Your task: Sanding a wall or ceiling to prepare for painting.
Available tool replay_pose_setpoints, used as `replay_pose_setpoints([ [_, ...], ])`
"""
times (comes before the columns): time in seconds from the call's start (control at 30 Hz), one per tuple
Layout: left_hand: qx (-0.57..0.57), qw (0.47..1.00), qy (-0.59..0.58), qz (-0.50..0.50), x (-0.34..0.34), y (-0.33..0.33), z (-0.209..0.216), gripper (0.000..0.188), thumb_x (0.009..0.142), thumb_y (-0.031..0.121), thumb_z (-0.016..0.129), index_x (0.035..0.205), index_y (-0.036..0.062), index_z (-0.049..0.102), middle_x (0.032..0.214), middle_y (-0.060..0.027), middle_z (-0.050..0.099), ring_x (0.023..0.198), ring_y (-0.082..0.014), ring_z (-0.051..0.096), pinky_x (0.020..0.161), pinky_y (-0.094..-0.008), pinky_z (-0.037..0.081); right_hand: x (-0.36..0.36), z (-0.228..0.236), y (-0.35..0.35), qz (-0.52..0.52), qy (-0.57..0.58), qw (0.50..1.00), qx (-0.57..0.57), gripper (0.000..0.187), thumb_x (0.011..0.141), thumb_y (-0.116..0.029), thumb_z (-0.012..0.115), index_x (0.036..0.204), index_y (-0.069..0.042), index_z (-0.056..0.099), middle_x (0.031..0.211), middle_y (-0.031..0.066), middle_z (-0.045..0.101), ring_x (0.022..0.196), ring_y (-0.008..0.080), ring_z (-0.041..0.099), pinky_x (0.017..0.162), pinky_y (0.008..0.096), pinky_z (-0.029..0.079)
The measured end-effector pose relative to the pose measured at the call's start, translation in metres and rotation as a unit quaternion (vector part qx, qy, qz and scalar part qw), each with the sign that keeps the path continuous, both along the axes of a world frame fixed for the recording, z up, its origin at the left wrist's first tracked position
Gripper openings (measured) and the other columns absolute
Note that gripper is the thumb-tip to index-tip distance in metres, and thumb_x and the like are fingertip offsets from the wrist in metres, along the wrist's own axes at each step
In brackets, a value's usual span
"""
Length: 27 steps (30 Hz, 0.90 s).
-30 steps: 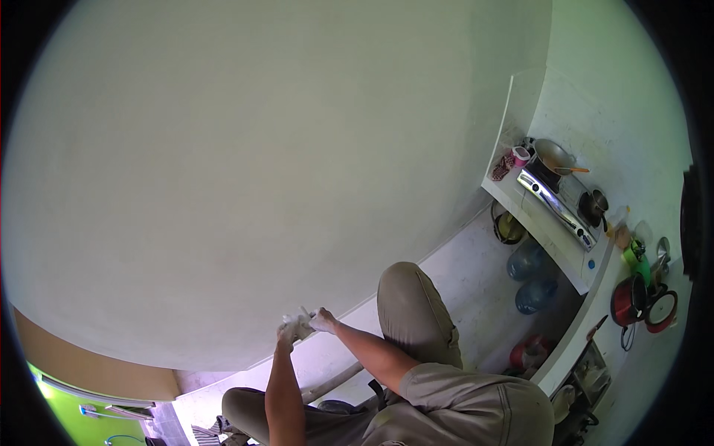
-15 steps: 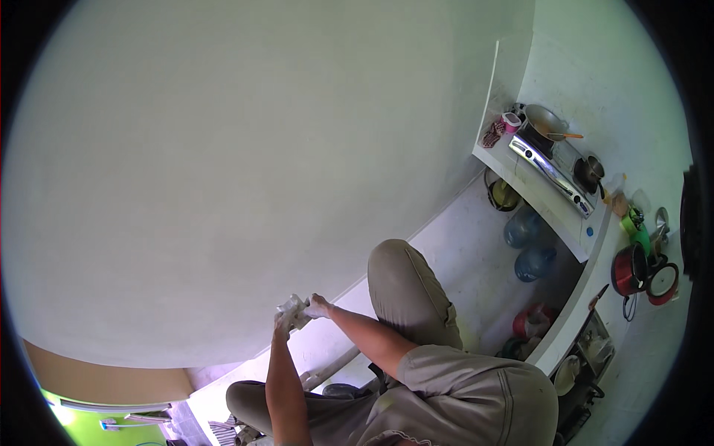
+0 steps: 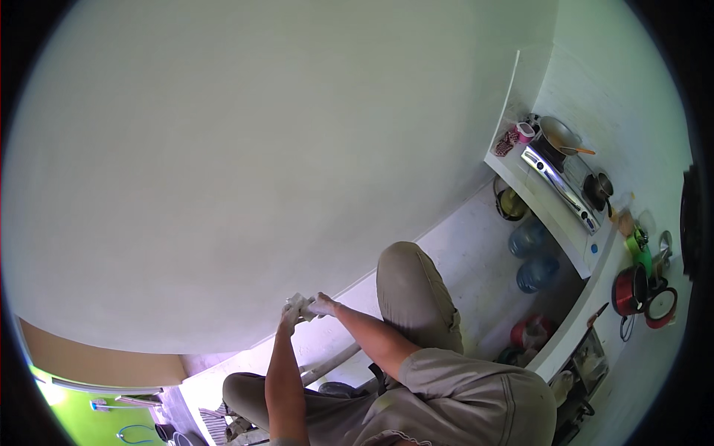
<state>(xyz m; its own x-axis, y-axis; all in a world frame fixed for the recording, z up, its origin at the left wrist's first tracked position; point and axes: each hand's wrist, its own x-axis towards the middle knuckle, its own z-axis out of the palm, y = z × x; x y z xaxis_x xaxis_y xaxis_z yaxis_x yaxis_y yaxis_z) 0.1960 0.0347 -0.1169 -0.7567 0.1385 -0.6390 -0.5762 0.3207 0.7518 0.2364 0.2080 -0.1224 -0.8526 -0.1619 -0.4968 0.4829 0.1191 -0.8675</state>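
Observation:
My left hand (image 3: 291, 318) and my right hand (image 3: 323, 304) meet low in front of the big white wall (image 3: 245, 163), close to where it joins the pale floor (image 3: 461, 245). Both are whitish with dust or paint and are closed together around a small white piece (image 3: 301, 303); I cannot tell what it is. My forearms come up from the lower edge. My bent knees in khaki trousers (image 3: 409, 290) sit to either side.
A long pale pole (image 3: 331, 363) lies on the floor under my arms. At right a white counter (image 3: 554, 223) carries a steel stove (image 3: 559, 184), a pan (image 3: 558, 135), and a red pot (image 3: 631, 290). Blue water jugs (image 3: 529, 239) stand beneath it.
My hands stay pressed together at the same spot by the wall. The view has tilted a little, so the counter sits slightly higher in the picture.

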Motion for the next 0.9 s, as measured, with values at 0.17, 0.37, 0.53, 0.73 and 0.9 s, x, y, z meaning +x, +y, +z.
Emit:
replay_pose_setpoints([
  [0.17,0.039,0.997,0.014,-0.06,0.014,0.023,0.005,0.045,0.1,0.04,0.062,0.132,0.0071,0.06,0.121,-0.0138,0.068,0.109,-0.0284,0.069,0.09,-0.0474,0.06,0.005,-0.018,0.013,0.005,-0.007,1.0,0.03,0.048,0.076,-0.034,0.076,0.109,0.001,0.074,0.098,0.0165,0.076,0.084,0.0227,0.074,0.069,0.0349,0.062],
  [0.37,0.08,0.994,0.042,0.063,-0.004,0.025,0.026,0.043,0.101,0.042,0.061,0.124,0.0053,0.061,0.117,-0.0156,0.068,0.101,-0.0278,0.07,0.084,-0.0455,0.061,-0.015,-0.001,-0.003,-0.117,0.057,0.991,-0.005,0.046,0.074,-0.032,0.08,0.105,0.001,0.073,0.098,0.0153,0.076,0.089,0.0236,0.073,0.083,0.0352,0.056],
  [0.53,0.145,0.976,0.057,0.15,-0.015,0.027,0.044,0.052,0.102,0.048,0.057,0.129,0.0033,0.05,0.112,-0.0168,0.065,0.091,-0.0289,0.071,0.078,-0.0469,0.063,-0.03,0.039,-0.013,-0.116,0.077,0.974,-0.177,0.034,0.081,-0.028,0.077,0.1,-0.002,0.07,0.096,0.0093,0.073,0.09,0.0184,0.07,0.079,0.0337,0.056],
  [0.73,0.121,0.985,0.052,0.107,-0.006,0.004,0.027,0.042,0.101,0.045,0.06,0.121,0.0074,0.062,0.101,-0.0132,0.071,0.087,-0.0289,0.074,0.076,-0.0445,0.062,-0.016,0.071,-0.033,-0.203,-0.011,0.925,-0.321,0.036,0.094,-0.039,0.07,0.105,-0.005,0.071,0.103,0.0092,0.072,0.092,0.0185,0.07,0.082,0.0339,0.057],
  [0.9,0.105,0.991,0.063,0.051,-0.015,0.023,0.016,0.043,0.102,0.041,0.059,0.114,0.0006,0.068,0.096,-0.0191,0.074,0.08,-0.0307,0.075,0.072,-0.0423,0.063,-0.026,0.031,-0.01,-0.156,-0.009,0.954,-0.254,0.036,0.093,-0.048,0.071,0.099,-0.013,0.074,0.096,0.0004,0.069,0.086,0.0127,0.066,0.076,0.0319,0.057],
])
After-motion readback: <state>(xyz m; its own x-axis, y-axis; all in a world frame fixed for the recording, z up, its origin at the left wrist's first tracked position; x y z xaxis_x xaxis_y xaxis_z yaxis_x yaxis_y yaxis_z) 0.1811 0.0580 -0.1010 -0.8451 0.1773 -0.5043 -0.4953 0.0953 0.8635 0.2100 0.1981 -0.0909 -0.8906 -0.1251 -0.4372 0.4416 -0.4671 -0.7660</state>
